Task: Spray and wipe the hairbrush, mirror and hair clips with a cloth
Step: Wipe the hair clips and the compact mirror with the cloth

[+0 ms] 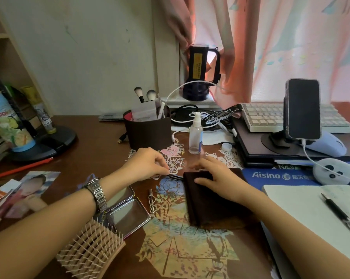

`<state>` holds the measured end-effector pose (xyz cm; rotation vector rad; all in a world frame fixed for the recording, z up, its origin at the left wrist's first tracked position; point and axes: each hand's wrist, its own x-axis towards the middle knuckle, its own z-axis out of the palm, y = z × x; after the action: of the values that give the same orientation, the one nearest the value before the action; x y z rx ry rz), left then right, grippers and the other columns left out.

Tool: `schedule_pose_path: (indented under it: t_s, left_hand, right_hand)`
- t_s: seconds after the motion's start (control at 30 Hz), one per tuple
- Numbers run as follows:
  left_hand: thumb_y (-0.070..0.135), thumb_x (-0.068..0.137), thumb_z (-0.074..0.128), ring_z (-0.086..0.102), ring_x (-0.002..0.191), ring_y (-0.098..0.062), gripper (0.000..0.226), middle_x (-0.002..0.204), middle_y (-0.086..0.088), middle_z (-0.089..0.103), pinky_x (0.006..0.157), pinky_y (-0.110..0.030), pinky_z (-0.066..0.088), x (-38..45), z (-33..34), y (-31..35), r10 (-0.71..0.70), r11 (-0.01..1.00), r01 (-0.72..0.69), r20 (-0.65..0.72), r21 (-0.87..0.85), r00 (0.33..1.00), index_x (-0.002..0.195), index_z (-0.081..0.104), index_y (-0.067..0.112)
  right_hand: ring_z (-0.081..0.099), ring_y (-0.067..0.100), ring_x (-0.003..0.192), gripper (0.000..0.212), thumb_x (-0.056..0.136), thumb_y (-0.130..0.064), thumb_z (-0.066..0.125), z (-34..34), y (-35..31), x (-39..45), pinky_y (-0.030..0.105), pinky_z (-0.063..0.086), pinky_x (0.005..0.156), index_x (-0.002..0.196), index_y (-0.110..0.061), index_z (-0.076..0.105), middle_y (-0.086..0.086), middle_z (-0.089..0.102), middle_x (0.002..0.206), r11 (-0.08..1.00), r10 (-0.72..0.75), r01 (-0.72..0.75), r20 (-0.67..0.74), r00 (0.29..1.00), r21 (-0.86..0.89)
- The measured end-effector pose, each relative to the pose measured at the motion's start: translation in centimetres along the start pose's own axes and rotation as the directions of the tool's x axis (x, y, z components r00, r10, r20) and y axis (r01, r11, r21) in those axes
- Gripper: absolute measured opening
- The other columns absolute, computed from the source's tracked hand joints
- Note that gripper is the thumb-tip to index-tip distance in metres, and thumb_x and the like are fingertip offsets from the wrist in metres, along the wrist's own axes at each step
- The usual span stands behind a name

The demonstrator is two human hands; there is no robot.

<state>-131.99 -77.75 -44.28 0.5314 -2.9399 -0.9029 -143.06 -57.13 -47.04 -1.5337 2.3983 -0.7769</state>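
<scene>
Both bare forearms reach forward from the near edge over the surface [101,141]. The left hand [148,164], a watch [96,193] on its wrist, has its fingers curled down, fingertips pinching thin dark clips [175,176] just left of the cloth [208,198]. The right hand [214,176] lies palm down on the cloth's far end, fingers spread and nearly straight, thumb pointing left.

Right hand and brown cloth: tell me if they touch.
Touching. The head view shows the right hand lying flat on the folded brown cloth, fingers spread over its top edge, with no gap between them.
</scene>
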Motion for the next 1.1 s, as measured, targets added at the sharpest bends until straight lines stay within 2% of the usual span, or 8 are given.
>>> schedule_pose_path:
  t_s: [0.07,0.17,0.27,0.37,0.53,0.77,0.9,1.1]
  left_hand:
    - [0.030,0.077,0.077,0.065,0.074,-0.004,0.012,0.076,0.009,0.069,0.073,-0.026,0.056,-0.1,-0.1,-0.3,0.007,1.000,-0.007,-0.002,-0.016,1.000,0.085,0.075,0.021]
    - [0.030,0.078,0.076,0.064,0.059,-0.005,0.011,0.067,0.001,0.072,0.067,-0.023,0.053,-0.4,-0.5,-0.9,-0.003,0.997,0.005,0.024,-0.071,1.000,0.085,0.075,0.021]
    - [0.028,0.079,0.075,0.063,0.057,-0.003,0.009,0.069,0.001,0.073,0.064,-0.018,0.051,-0.4,-0.6,-1.1,-0.010,0.997,0.013,0.033,-0.079,0.999,0.086,0.075,0.022]
    - [0.024,0.081,0.073,0.064,0.058,-0.003,0.006,0.073,0.004,0.073,0.062,-0.014,0.050,-0.3,-0.4,-1.0,-0.007,0.996,0.011,0.042,-0.087,0.999,0.086,0.075,0.022]
    - [0.022,0.081,0.074,0.067,0.061,-0.004,0.003,0.075,0.004,0.074,0.057,-0.009,0.047,-0.1,-0.1,-0.9,0.020,0.997,-0.018,0.027,-0.072,0.999,0.084,0.074,0.022]
    - [0.020,0.079,0.076,0.065,0.056,0.000,0.003,0.062,0.009,0.070,0.053,-0.010,0.048,0.6,1.2,0.7,0.082,0.994,-0.080,0.028,-0.075,0.996,0.082,0.076,0.019]
    - [0.021,0.078,0.076,0.066,0.056,-0.001,0.005,0.052,0.014,0.066,0.059,-0.007,0.048,1.0,1.8,1.7,0.104,0.993,-0.100,0.052,-0.069,0.993,0.077,0.073,0.024]
    - [0.024,0.081,0.074,0.066,0.059,-0.001,0.004,0.066,0.009,0.071,0.057,-0.008,0.047,1.3,1.4,2.1,0.017,0.996,-0.004,0.146,-0.089,0.989,0.081,0.073,0.021]
  right_hand:
    - [0.047,0.008,0.113,0.033,0.090,-0.025,0.061,-0.4,-0.5,-0.5,0.028,0.039,0.099,0.123,-0.026,0.053,-0.007,0.052,0.124,0.984,-0.088,0.087,0.002,0.996,-0.153]
    - [0.045,0.006,0.121,0.036,0.095,-0.029,0.053,-1.4,-0.9,-1.5,0.023,0.035,0.104,0.131,-0.027,0.050,-0.011,0.049,0.132,0.962,-0.162,0.178,0.090,0.983,-0.207]
    - [0.035,0.004,0.131,0.045,0.098,-0.042,0.041,-1.4,-0.3,-2.3,0.016,0.022,0.107,0.141,-0.031,0.039,-0.014,0.039,0.145,0.954,-0.126,0.163,0.157,0.980,-0.252]
    - [0.017,0.005,0.142,0.057,0.094,-0.055,0.027,-0.4,0.5,-2.8,0.023,0.012,0.116,0.147,-0.035,0.027,-0.016,0.023,0.154,0.948,-0.090,0.148,0.206,0.974,-0.282]
    - [-0.004,-0.006,0.139,0.061,0.092,-0.060,0.019,0.2,0.7,-3.1,0.021,-0.004,0.115,0.149,-0.038,0.014,-0.020,0.009,0.156,0.947,-0.076,0.140,0.223,0.972,-0.289]
    - [-0.003,0.001,0.144,0.059,0.094,-0.057,0.020,0.4,0.5,-3.1,0.020,-0.006,0.113,0.149,-0.039,0.010,-0.019,0.008,0.157,0.946,-0.074,0.140,0.226,0.971,-0.293]
    - [0.004,0.004,0.144,0.059,0.095,-0.057,0.021,0.4,0.4,-3.2,0.024,0.001,0.117,0.150,-0.038,0.014,-0.018,0.012,0.157,0.952,-0.074,0.133,0.215,0.974,-0.276]
    - [0.015,0.007,0.140,0.057,0.094,-0.058,0.020,0.4,-0.3,-2.9,0.025,0.010,0.112,0.149,-0.039,0.018,-0.014,0.023,0.153,0.959,-0.078,0.118,0.161,0.984,-0.258]
